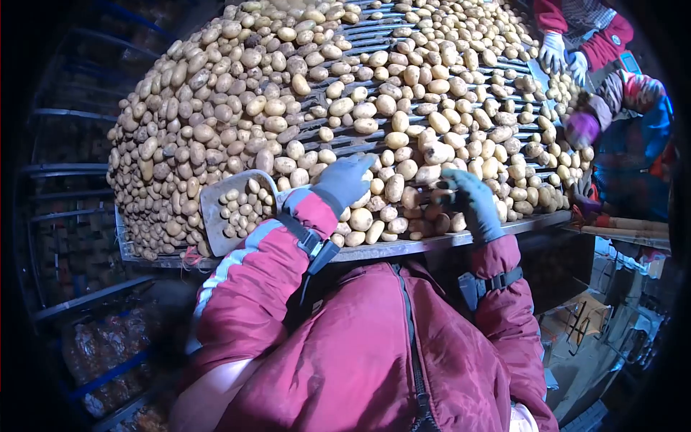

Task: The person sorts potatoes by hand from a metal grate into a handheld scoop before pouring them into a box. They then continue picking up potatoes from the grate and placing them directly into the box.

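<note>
My left hand, in a grey-blue glove, lies palm down on the potatoes near the front of the sorting table, its fingers stretched out. To its right, my right hand wears a grey-green glove. Its fingers point left and are bent and apart, beside some blurred potatoes; I see none gripped. Left of my left forearm a scoop-like tray holds several small potatoes. What lies under both palms is hidden.
Potatoes are heaped high at the left, with dark slats showing between them. The metal front edge runs before my body. At the right, co-workers' gloved hands touch potatoes. Cardboard lies at lower right, metal racks at left.
</note>
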`<move>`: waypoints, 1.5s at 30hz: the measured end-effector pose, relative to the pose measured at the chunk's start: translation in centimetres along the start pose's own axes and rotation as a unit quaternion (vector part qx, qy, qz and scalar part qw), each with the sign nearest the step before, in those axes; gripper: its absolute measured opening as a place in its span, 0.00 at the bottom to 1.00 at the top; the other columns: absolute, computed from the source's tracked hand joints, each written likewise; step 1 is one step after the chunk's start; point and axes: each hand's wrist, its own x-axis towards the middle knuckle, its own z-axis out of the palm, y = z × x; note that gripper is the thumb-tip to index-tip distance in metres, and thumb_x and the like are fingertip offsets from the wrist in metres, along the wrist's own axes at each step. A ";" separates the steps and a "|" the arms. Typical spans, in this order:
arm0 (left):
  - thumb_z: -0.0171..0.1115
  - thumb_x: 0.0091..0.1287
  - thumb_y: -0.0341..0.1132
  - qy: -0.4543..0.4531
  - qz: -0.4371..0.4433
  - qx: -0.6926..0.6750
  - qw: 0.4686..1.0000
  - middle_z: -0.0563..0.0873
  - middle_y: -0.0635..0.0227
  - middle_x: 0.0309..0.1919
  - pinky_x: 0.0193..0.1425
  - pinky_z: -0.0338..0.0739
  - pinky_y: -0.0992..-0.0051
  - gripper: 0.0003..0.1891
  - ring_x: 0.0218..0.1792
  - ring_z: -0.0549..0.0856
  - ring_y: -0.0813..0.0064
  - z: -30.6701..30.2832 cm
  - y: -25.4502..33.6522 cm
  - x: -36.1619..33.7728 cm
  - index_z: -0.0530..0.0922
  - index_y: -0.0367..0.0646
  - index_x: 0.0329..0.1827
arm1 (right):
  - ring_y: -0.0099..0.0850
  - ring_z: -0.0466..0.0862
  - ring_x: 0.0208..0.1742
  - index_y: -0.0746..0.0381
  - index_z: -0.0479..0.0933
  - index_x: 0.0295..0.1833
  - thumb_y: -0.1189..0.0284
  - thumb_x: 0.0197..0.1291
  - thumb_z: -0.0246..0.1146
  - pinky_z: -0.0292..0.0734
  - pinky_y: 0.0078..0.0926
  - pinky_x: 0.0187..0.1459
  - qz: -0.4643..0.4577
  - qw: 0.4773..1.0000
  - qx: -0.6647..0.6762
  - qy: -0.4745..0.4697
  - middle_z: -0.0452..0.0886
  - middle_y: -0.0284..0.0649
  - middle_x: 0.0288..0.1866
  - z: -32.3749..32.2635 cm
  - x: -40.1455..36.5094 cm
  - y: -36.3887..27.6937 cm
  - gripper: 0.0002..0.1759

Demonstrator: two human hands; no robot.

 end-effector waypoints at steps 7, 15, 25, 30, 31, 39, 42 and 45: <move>0.66 0.61 0.42 -0.061 -0.072 0.012 0.995 0.81 0.46 0.57 0.58 0.79 0.54 0.40 0.58 0.83 0.47 -2.0 1.7 0.6 0.60 0.54 0.77 | 0.26 0.87 0.46 0.63 0.81 0.61 0.63 0.71 0.62 0.84 0.25 0.44 0.047 0.983 -0.045 -0.171 0.86 0.35 0.53 7.1 -2.1 7.8 0.20; 0.69 0.60 0.44 -0.023 -0.060 0.006 0.998 0.85 0.48 0.46 0.51 0.81 0.54 0.40 0.47 0.86 0.50 -1.4 2.0 -0.3 0.62 0.52 0.76 | 0.29 0.87 0.44 0.63 0.81 0.61 0.60 0.71 0.62 0.86 0.28 0.44 0.080 0.989 0.025 -0.118 0.85 0.38 0.54 6.1 -4.2 7.2 0.21; 0.65 0.68 0.52 -0.054 0.075 -0.237 0.967 0.87 0.55 0.52 0.58 0.80 0.65 0.25 0.51 0.87 0.58 -1.4 9.4 2.7 0.82 0.42 0.60 | 0.26 0.76 0.22 0.66 0.78 0.47 0.62 0.69 0.60 0.66 0.19 0.17 0.158 0.934 0.318 0.037 0.80 0.42 0.31 5.5 -7.1 2.9 0.16; 0.68 0.63 0.49 0.030 0.147 -0.023 0.988 0.83 0.54 0.55 0.64 0.74 0.58 0.26 0.58 0.81 0.52 2.7 9.7 5.8 0.80 0.44 0.60 | 0.25 0.69 0.13 0.65 0.80 0.40 0.58 0.73 0.54 0.60 0.21 0.12 0.178 0.940 0.281 0.075 0.79 0.39 0.23 3.5 -10.0 2.0 0.21; 0.69 0.61 0.48 0.037 0.138 -0.019 0.990 0.82 0.54 0.57 0.66 0.72 0.55 0.29 0.60 0.78 0.50 2.6 10.5 5.6 0.77 0.45 0.64 | 0.25 0.68 0.12 0.65 0.80 0.40 0.56 0.74 0.54 0.59 0.22 0.11 0.165 0.941 0.285 0.082 0.79 0.39 0.22 2.8 -10.6 2.1 0.23; 0.71 0.58 0.53 0.013 0.133 0.166 0.977 0.81 0.56 0.49 0.57 0.75 0.55 0.31 0.53 0.80 0.53 5.1 9.7 8.6 0.77 0.48 0.62 | 0.27 0.78 0.21 0.64 0.80 0.56 0.53 0.74 0.55 0.70 0.22 0.20 0.029 0.897 0.350 0.267 0.83 0.40 0.31 -6.1 -18.4 1.2 0.24; 0.71 0.58 0.52 0.054 0.182 0.133 0.973 0.80 0.54 0.47 0.56 0.75 0.54 0.31 0.52 0.79 0.51 3.9 10.2 8.2 0.76 0.46 0.61 | 0.29 0.82 0.31 0.65 0.77 0.63 0.60 0.70 0.60 0.78 0.24 0.30 -0.011 0.872 0.380 0.308 0.84 0.40 0.40 -8.0 -22.9 1.9 0.24; 0.71 0.59 0.52 0.068 0.207 0.111 0.970 0.79 0.52 0.47 0.56 0.74 0.53 0.31 0.51 0.79 0.48 3.1 10.8 7.8 0.76 0.44 0.61 | 0.30 0.84 0.37 0.64 0.75 0.64 0.62 0.68 0.61 0.81 0.26 0.34 -0.025 0.831 0.403 0.382 0.84 0.39 0.43 -10.5 -26.7 9.5 0.24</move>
